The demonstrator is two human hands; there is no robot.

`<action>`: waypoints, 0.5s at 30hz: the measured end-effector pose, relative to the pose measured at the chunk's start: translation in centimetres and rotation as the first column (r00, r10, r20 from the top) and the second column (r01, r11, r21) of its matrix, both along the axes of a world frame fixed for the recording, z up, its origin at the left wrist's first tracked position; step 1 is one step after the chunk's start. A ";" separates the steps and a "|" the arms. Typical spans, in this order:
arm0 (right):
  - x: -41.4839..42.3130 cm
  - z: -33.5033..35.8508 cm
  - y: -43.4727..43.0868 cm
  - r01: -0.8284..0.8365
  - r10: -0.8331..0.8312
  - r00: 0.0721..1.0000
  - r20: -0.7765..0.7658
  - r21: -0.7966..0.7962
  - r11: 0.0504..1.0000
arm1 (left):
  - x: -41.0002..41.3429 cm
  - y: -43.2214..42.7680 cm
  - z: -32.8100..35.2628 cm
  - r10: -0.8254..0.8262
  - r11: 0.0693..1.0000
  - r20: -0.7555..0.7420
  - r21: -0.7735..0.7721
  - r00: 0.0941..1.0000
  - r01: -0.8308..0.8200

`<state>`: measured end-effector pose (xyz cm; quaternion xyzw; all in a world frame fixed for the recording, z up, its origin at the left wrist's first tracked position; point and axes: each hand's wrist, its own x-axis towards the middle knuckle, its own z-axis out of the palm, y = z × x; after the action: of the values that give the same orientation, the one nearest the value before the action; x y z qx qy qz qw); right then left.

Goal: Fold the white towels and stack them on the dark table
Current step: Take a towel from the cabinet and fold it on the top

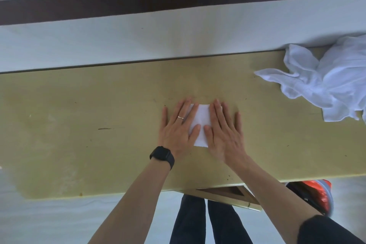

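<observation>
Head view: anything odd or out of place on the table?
Mostly tidy. Both hands, left and right, press flat on a small folded white towel. The crumpled heap of unfolded white towels at the yellowish wooden table's far right corner looks messy. The tabletop is scuffed; nothing spilled.

ahead of fingertips: bare table [99,105] to far edge | left of left hand [178,128]: bare | right of right hand [223,132]: short clear gap, then heap of towels [326,79], possibly overhanging far edge | between thumbs: folded towel [202,123]
</observation>
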<state>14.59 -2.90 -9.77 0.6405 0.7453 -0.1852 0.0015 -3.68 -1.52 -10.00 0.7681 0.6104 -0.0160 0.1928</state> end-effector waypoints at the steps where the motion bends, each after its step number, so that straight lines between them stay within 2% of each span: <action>1: -0.1 0.0 0.0 0.005 -0.005 1.000 -0.001 -0.005 1.000 | 0.0 0.0 0.0 0.003 1.000 -0.006 -0.005 1.000 -0.003; 7: 0.1 0.4 0.2 0.039 -0.039 0.999 -0.020 -0.013 0.999 | 0.5 -1.1 0.9 0.056 0.997 -0.039 0.049 0.998 -0.054; 10: 0.6 1.8 0.1 0.225 -0.226 0.973 -0.035 -0.032 0.974 | 0.6 -2.9 2.1 0.159 0.983 -0.074 0.100 0.984 -0.151; 12: 0.8 3.1 -0.5 0.380 -0.385 0.919 -0.081 -0.075 0.922 | 0.8 -3.9 3.1 0.231 0.970 -0.099 0.105 0.968 -0.221; 15: 0.4 4.7 -2.0 0.560 -0.579 0.807 -0.116 -0.163 0.813 | 1.8 -3.9 5.6 0.433 0.901 -0.041 -0.007 0.900 -0.434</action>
<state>14.95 -4.93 -5.03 0.8163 0.5037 -0.2725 -0.0751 -1.86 -5.45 -4.35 0.6110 0.7695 0.0076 0.1858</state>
